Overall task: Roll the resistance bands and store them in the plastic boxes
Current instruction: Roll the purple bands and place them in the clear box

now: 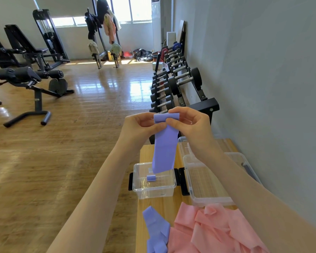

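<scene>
I hold a purple resistance band [165, 148] up in the air above the table. Its top end is folded into a small roll between both hands. My left hand [139, 125] pinches the roll's left side and my right hand [188, 121] pinches its right side. The rest of the band hangs straight down over a small clear plastic box [139, 189], which holds one rolled purple band [151, 178]. A larger clear box [208, 199] stands to its right; I see nothing in it.
On the wooden table [143, 152] near me lie another loose purple band [156, 230] and a heap of pink bands [212, 232]. A dumbbell rack [173, 83] stands beyond the table along the grey wall. Gym benches [31, 83] stand on the wood floor at left.
</scene>
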